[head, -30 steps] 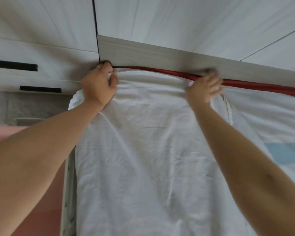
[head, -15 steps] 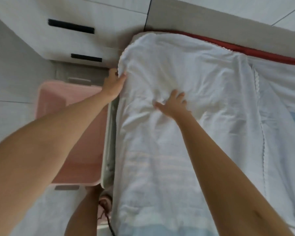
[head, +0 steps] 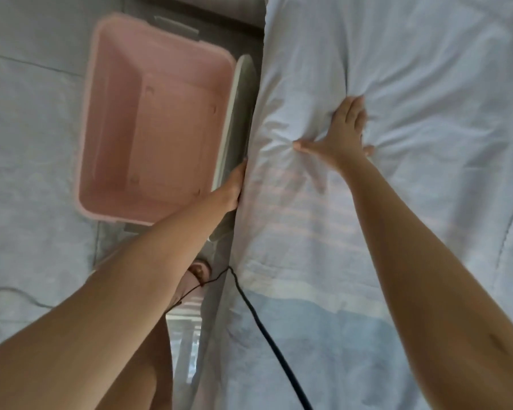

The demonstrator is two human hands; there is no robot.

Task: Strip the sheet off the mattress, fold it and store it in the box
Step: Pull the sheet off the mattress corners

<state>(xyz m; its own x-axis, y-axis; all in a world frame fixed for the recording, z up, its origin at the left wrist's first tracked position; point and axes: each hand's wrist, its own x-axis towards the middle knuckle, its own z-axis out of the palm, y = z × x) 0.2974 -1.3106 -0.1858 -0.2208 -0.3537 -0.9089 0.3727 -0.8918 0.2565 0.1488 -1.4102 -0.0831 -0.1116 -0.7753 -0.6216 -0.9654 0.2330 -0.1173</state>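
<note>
1. Both hands have slid nearer along the sheet (head: 293, 220) from its far left corner. The left hand (head: 230, 186) is now at the sheet's left edge, just beside the pink box (head: 107, 113).
2. Its fingers are hidden behind that edge, so I cannot tell if it grips.
3. The right hand (head: 344, 134) presses flat on the sheet, fingers spread wide.
4. The sheet is white and spread out. Creases radiate from the right hand, and faint pink stripes and a blue band show nearer.
</note>
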